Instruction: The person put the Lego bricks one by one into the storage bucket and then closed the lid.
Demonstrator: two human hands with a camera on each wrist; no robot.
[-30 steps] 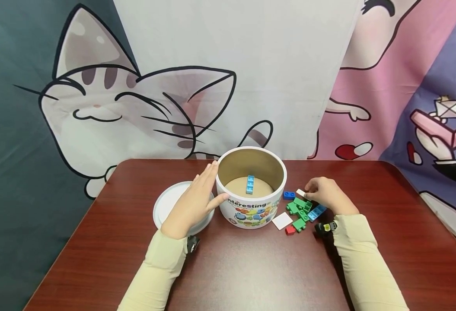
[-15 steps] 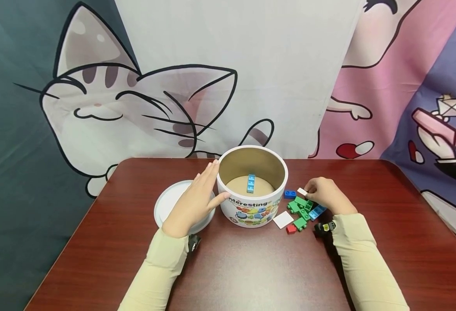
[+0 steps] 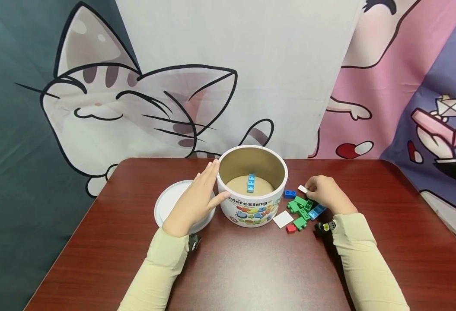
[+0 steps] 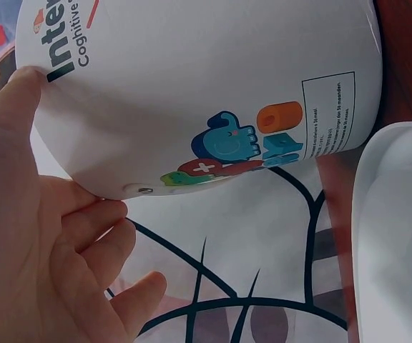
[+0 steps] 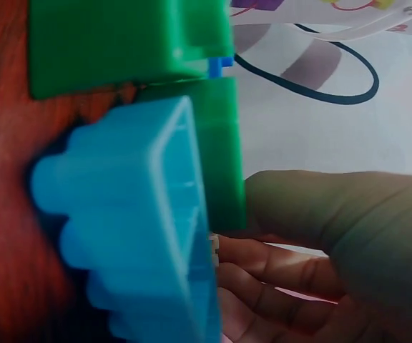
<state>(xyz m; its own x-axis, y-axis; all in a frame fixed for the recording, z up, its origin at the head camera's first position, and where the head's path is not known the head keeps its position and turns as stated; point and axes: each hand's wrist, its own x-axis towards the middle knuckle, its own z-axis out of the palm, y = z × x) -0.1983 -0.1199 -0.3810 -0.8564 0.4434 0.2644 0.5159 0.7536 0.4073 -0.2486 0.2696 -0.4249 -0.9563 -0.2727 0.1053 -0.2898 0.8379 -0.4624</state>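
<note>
My left hand [image 3: 194, 201], fingers straight, rests against the left side of a white printed bucket [image 3: 247, 214]. In the left wrist view the thumb and fingertips touch the bucket near its rim. One light blue toy brick [image 3: 250, 183] lies on the bucket's floor. To the right, my right hand [image 3: 329, 194] pinches a small white brick [image 3: 302, 188] between thumb and fingers, at the far side of the brick pile. In the right wrist view, a light blue brick [image 5: 134, 214] and green bricks [image 5: 120, 43] mostly hide the white one.
Several green bricks [image 3: 299, 201], a blue brick [image 3: 289, 194], a red brick [image 3: 291, 229] and a flat white square [image 3: 283, 219] lie right of the bucket. A white lid [image 3: 165, 203] lies left of it, partly under the left arm. A printed cloth hangs behind the table [image 3: 235, 268].
The white brick has shifted slightly up and tilted in my right hand's pinch. My left hand and the bucket have stayed in place.
</note>
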